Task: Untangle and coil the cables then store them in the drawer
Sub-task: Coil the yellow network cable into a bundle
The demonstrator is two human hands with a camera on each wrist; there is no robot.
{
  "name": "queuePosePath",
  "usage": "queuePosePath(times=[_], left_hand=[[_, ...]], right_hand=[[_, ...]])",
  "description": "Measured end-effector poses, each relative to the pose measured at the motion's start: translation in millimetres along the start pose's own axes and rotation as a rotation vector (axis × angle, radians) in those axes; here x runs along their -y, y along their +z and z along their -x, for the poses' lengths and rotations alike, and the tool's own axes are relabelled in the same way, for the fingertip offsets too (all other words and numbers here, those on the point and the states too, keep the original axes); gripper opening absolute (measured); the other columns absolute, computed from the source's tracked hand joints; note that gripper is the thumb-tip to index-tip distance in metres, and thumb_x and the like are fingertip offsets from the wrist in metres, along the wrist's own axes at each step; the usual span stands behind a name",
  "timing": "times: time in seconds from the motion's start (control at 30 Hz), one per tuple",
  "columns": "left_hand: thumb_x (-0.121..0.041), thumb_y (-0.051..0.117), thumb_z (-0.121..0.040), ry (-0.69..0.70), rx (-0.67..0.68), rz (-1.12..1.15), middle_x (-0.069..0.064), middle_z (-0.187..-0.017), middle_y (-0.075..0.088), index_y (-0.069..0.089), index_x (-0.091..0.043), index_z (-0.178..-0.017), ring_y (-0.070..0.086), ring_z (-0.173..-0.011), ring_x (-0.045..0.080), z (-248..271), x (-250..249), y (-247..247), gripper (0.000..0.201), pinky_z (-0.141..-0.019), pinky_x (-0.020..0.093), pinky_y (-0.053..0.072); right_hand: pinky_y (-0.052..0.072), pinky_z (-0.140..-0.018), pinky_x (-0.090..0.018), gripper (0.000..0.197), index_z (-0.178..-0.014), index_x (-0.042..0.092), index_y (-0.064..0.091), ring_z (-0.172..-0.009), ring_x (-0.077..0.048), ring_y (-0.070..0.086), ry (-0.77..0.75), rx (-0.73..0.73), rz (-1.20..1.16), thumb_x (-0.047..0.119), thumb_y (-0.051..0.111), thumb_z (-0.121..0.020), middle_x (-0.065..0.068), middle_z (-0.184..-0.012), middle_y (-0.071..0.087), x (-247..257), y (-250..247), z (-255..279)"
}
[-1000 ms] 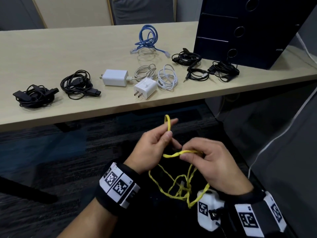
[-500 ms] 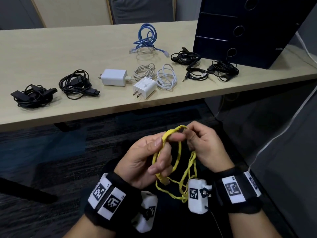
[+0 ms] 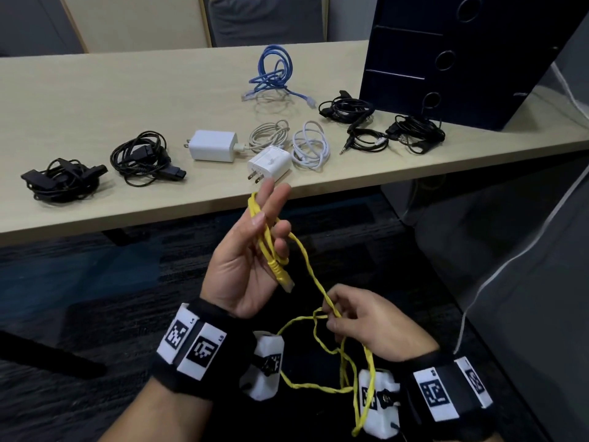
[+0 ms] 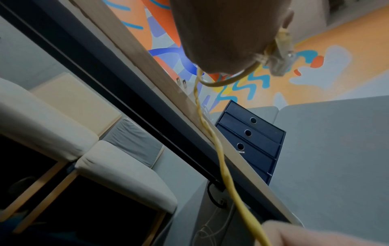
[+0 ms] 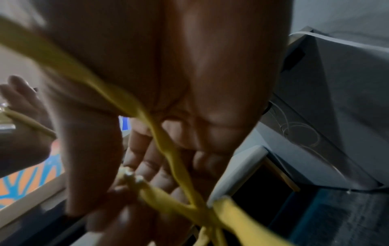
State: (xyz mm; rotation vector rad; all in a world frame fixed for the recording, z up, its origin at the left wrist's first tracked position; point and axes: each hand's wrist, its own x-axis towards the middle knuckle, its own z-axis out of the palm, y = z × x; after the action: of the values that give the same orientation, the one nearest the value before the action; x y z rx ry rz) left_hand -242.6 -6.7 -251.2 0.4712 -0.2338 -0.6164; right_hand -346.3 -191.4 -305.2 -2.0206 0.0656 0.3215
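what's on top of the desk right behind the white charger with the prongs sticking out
Behind the pronged charger lies a coiled off-white cable plugged into a second white charger. Whatever the charger body covers cannot be seen.

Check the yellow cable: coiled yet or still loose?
Partly coiled. Left hand holds a few loops of the yellow cable by its plug; the rest hangs tangled through the right hand.

The hands, which were together half a second ago, are now apart. The left hand [image 3: 245, 266] has risen toward the table's near edge, its fingers more extended, pinching a short loop of the yellow cable [image 3: 310, 275]. The right hand [image 3: 366, 323] has dropped low, drawing a strand out between them.
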Motion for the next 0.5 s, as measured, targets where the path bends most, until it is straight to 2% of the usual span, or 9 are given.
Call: queuePosePath(times=[0.13, 0.2, 0.3, 0.37, 0.43, 0.5], left_hand=[[-0.02, 0.088, -0.058, 0.094, -0.03, -0.103, -0.002, -0.113, 0.071, 0.059, -0.015, -0.13, 0.072, -0.075, 0.01, -0.6, -4.2, 5.0, 0.078, -0.065, 0.02, 0.057], [-0.025, 0.086, -0.063, 0.185, -0.038, -0.264, 0.002, -0.111, 0.072, 0.052, -0.021, -0.133, 0.072, -0.089, 0.016, -2.6, -3.7, 8.8, 0.078, -0.08, 0.028, 0.057], [-0.016, 0.067, -0.085, 0.313, -0.085, -0.573, 0.019, -0.125, 0.063, 0.055, -0.032, -0.129, 0.063, -0.114, 0.024, -5.3, 2.7, 6.3, 0.048, -0.109, 0.039, 0.041], [-0.014, 0.055, -0.091, 0.364, -0.114, -0.709, 0.01, -0.119, 0.068, 0.037, -0.037, -0.138, 0.058, -0.121, 0.026, -8.2, 8.3, -0.6, 0.056, -0.114, 0.043, 0.033], [-0.011, 0.05, -0.092, 0.379, -0.106, -0.818, 0.0, -0.12, 0.068, 0.024, -0.038, -0.141, 0.058, -0.122, 0.023, -11.0, 12.5, -5.2, 0.062, -0.11, 0.035, 0.038], [-0.009, 0.049, -0.093, 0.344, -0.069, -1.023, -0.007, -0.124, 0.065, 0.021, -0.042, -0.141, 0.056, -0.124, 0.015, -13.7, 16.8, -12.7, 0.065, -0.108, 0.026, 0.038]], right_hand=[[0.042, -0.062, -0.017, 0.013, -0.079, 0.025, 0.062, -0.063, 0.002, 0.05, 0.059, 0.045, 0.193, 0.017, 0.072, -0.083, 0.011, -0.07, 0.056, -6.2, 1.0, 3.5], [0.045, -0.063, -0.02, 0.013, -0.077, 0.025, 0.06, -0.065, 0.002, 0.052, 0.08, 0.063, 0.219, 0.019, 0.069, -0.084, 0.01, -0.07, 0.058, -9.0, 3.1, 6.4], [0.05, -0.074, -0.029, 0.01, -0.081, 0.025, 0.059, -0.073, -0.005, 0.058, 0.056, 0.066, 0.237, 0.021, 0.065, -0.087, 0.004, -0.079, 0.064, -7.6, 4.3, 10.5], [0.05, -0.08, -0.031, 0.012, -0.083, 0.028, 0.06, -0.082, -0.009, 0.062, 0.04, 0.055, 0.226, 0.019, 0.061, -0.091, 0.004, -0.087, 0.067, -4.7, 3.3, 14.4], [0.051, -0.082, -0.032, 0.015, -0.085, 0.029, 0.062, -0.086, -0.009, 0.062, 0.02, 0.054, 0.205, 0.017, 0.058, -0.094, 0.006, -0.089, 0.068, 0.4, 1.6, 18.6], [0.052, -0.083, -0.03, 0.019, -0.089, 0.029, 0.066, -0.087, -0.006, 0.063, -0.029, 0.042, 0.176, 0.014, 0.058, -0.095, 0.01, -0.09, 0.068, 6.1, 0.0, 23.3]])
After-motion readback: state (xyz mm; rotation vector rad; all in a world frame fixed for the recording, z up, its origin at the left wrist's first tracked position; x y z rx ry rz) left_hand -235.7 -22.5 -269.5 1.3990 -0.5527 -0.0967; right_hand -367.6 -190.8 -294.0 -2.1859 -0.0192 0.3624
